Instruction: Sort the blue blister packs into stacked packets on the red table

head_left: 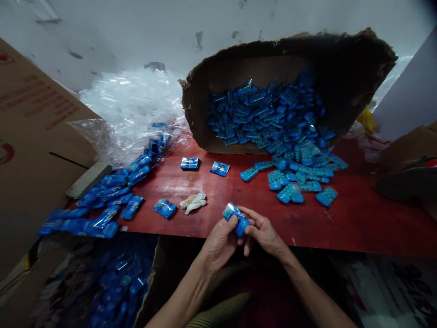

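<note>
A small blue packet (241, 224) with a shiny clear film is held at the table's front edge. My left hand (218, 241) grips it from the left, thumb pressed on its face. From the other side my right hand (264, 232) has its thumb and fingers on the packet's lower right edge. Just beyond lie a crumpled whitish scrap (194, 202) and a single blue packet (165, 208). Farther back are two flat blue packs, one (190, 163) left of the other (219, 168).
A torn cardboard box (211, 146) lies on its side, spilling blue pieces with bead-like contents (290, 193) onto the red table (368, 200). Clear plastic sleeves (133, 100) are heaped behind a row of blue packets (112, 191). An open box below holds more blue packets (119, 278).
</note>
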`<control>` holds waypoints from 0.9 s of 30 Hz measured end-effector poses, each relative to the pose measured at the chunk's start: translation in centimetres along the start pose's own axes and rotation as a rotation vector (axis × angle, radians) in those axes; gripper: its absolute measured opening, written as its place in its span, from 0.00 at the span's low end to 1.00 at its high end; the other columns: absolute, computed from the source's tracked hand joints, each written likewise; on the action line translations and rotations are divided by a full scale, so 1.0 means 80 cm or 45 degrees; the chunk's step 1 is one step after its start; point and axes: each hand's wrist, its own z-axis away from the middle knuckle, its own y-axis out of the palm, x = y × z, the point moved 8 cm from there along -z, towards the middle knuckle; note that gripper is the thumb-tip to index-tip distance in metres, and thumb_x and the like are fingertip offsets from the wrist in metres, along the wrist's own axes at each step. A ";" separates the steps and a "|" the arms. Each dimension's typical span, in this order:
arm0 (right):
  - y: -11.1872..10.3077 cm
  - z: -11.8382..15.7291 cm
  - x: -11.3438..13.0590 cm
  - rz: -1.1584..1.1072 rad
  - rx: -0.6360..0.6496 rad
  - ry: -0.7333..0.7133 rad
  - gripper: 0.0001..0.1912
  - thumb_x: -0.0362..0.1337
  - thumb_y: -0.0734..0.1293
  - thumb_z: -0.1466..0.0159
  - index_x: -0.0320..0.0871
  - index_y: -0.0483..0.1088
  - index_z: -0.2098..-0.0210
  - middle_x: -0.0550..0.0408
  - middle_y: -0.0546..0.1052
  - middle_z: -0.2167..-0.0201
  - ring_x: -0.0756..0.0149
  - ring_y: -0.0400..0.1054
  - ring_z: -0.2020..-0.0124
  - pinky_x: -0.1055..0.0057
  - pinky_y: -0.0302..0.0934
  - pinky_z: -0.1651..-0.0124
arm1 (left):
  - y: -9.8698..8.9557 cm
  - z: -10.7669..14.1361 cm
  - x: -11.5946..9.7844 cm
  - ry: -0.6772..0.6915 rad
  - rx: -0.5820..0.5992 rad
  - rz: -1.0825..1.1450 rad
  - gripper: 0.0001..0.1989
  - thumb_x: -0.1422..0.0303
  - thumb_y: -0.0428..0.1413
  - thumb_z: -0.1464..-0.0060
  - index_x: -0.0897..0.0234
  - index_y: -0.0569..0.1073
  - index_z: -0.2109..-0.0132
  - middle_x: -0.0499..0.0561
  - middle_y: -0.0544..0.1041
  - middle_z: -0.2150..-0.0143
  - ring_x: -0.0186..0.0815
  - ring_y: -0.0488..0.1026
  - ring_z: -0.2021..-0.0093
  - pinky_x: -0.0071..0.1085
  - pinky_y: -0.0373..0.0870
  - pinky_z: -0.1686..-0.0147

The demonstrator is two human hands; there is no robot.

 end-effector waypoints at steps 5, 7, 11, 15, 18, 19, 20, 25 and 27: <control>-0.004 -0.001 -0.004 -0.026 -0.002 0.021 0.38 0.51 0.66 0.51 0.42 0.53 0.45 0.57 0.75 0.78 0.69 0.68 0.86 0.76 0.61 0.84 | 0.007 0.000 0.000 0.008 0.039 0.017 0.17 0.59 0.52 0.52 0.70 0.72 0.62 0.51 0.69 0.77 0.29 0.61 0.81 0.27 0.62 0.82; -0.003 -0.001 -0.009 -0.038 0.043 0.033 0.40 0.52 0.66 0.51 0.42 0.51 0.44 0.55 0.75 0.77 0.68 0.69 0.85 0.75 0.62 0.83 | 0.006 0.001 0.001 -0.003 0.041 0.018 0.16 0.60 0.52 0.51 0.70 0.72 0.63 0.52 0.70 0.76 0.28 0.62 0.81 0.27 0.62 0.80; -0.002 -0.004 -0.018 0.072 0.072 0.091 0.38 0.49 0.65 0.49 0.41 0.50 0.44 0.56 0.74 0.76 0.69 0.68 0.85 0.76 0.59 0.83 | -0.016 0.013 -0.012 0.058 -0.082 0.031 0.11 0.66 0.54 0.52 0.71 0.73 0.64 0.55 0.74 0.68 0.32 0.69 0.72 0.27 0.66 0.70; -0.011 -0.014 -0.017 0.379 -0.067 0.129 0.26 0.42 0.60 0.43 0.41 0.54 0.47 0.61 0.71 0.79 0.75 0.63 0.88 0.79 0.54 0.83 | -0.078 0.061 -0.050 0.204 -0.407 0.154 0.07 0.70 0.53 0.52 0.67 0.72 0.65 0.55 0.76 0.64 0.41 0.71 0.59 0.38 0.65 0.55; -0.007 -0.031 -0.006 0.651 -0.113 0.060 0.20 0.41 0.58 0.42 0.42 0.60 0.51 0.60 0.70 0.77 0.75 0.61 0.85 0.76 0.56 0.79 | -0.147 0.120 -0.091 0.460 -0.707 0.289 0.09 0.68 0.48 0.49 0.63 0.70 0.62 0.54 0.76 0.63 0.44 0.71 0.57 0.43 0.65 0.55; 0.000 -0.039 0.001 0.779 -0.110 0.001 0.18 0.41 0.58 0.41 0.43 0.62 0.53 0.59 0.70 0.75 0.74 0.63 0.81 0.74 0.58 0.75 | -0.171 0.141 -0.100 0.535 -0.822 0.308 0.11 0.66 0.46 0.47 0.63 0.69 0.60 0.56 0.75 0.60 0.44 0.70 0.56 0.43 0.66 0.56; 0.009 -0.049 0.009 0.921 -0.103 -0.067 0.17 0.40 0.59 0.41 0.44 0.64 0.54 0.57 0.70 0.73 0.71 0.65 0.76 0.72 0.59 0.69 | -0.196 0.160 -0.105 0.582 -0.962 0.301 0.13 0.64 0.44 0.46 0.65 0.67 0.58 0.59 0.74 0.58 0.43 0.71 0.56 0.42 0.67 0.58; 0.068 -0.116 0.026 1.572 -0.021 -0.274 0.29 0.44 0.65 0.46 0.46 0.55 0.46 0.50 0.64 0.55 0.61 0.61 0.57 0.68 0.55 0.57 | -0.272 0.209 -0.095 0.464 -1.605 -0.231 0.17 0.64 0.46 0.49 0.66 0.61 0.52 0.62 0.72 0.56 0.40 0.73 0.62 0.41 0.67 0.61; 0.086 -0.144 0.019 1.738 0.049 -0.290 0.27 0.46 0.64 0.46 0.46 0.57 0.48 0.50 0.64 0.56 0.62 0.62 0.58 0.69 0.56 0.61 | -0.253 0.198 -0.118 0.588 -1.702 -0.897 0.21 0.61 0.51 0.52 0.64 0.63 0.51 0.60 0.70 0.53 0.44 0.69 0.55 0.44 0.63 0.55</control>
